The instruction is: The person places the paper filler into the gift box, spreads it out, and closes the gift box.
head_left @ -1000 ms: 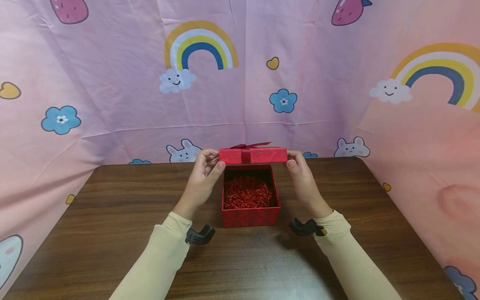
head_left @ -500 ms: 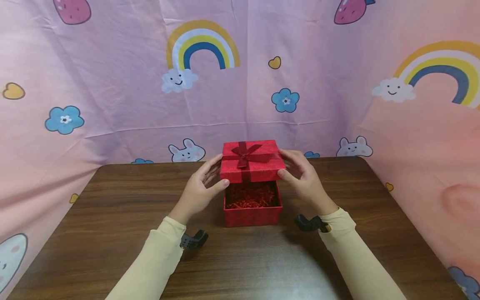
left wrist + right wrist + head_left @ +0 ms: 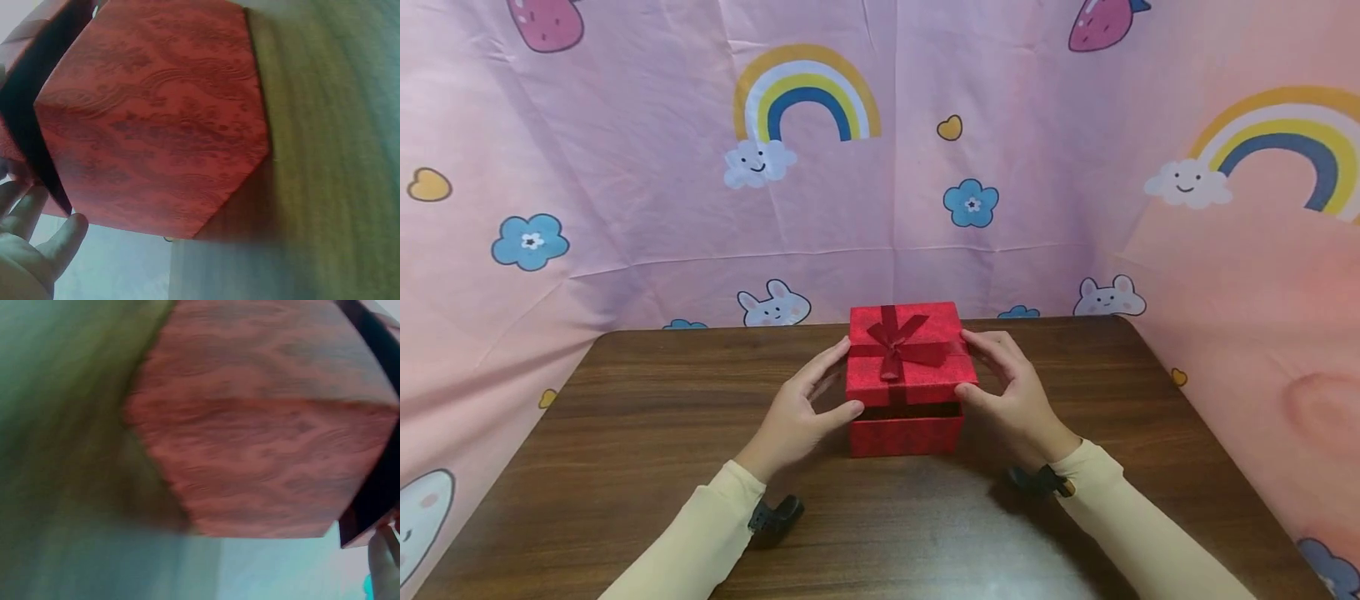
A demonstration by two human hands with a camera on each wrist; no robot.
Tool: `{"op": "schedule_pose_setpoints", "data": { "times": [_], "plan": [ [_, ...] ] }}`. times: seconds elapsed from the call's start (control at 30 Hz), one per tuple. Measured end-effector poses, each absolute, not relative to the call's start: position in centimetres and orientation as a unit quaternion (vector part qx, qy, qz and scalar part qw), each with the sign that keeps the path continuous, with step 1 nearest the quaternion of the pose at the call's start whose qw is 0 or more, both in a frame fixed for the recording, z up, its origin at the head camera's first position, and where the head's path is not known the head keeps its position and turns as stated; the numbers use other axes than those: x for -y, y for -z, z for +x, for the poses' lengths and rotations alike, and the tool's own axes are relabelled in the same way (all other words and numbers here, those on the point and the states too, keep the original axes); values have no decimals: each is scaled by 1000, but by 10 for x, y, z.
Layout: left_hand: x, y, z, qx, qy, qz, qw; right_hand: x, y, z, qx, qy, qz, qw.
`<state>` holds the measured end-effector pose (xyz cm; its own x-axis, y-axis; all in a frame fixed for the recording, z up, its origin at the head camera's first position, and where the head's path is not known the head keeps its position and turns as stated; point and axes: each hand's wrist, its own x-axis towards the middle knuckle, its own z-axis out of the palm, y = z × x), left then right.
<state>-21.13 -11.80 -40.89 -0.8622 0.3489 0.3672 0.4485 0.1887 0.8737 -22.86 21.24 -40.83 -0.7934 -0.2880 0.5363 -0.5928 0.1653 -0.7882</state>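
Note:
A red gift box point(image 3: 906, 437) with a paisley-like pattern stands on the table. Its matching lid point(image 3: 917, 383), tied with a dark red ribbon bow point(image 3: 895, 346), is held just over it, leaving a dark gap at the front. My left hand point(image 3: 790, 425) grips the lid's left side, thumb at the near corner and fingers farther back. On the opposite side my right hand point(image 3: 1018, 404) holds the lid the same way. In the left wrist view the lid sits tilted off the box wall point(image 3: 156, 125). The right wrist view shows a similar gap beside the box point(image 3: 262, 462). The lid hides the box's inside.
The brown wooden table point(image 3: 662, 433) extends on both sides of the box. A pink printed cloth point(image 3: 685, 208) hangs behind it and along the sides. Black straps with camera mounts point(image 3: 775, 517) sit on both wrists.
The lid has come down and toward me, from above the back of the box to over its opening. Both hands moved with it, and the red shredded paper inside is now covered from view.

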Motion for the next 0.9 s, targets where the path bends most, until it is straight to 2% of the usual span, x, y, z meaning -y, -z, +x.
{"op": "schedule_pose_setpoints", "data": {
  "times": [0.5,0.9],
  "plan": [
    [126,429,-196,826,508,-239,51,-211,437,-218,783,-544,283,105],
    [130,435,-196,838,498,-222,20,-212,439,-219,812,-498,291,88]
  ]
}}
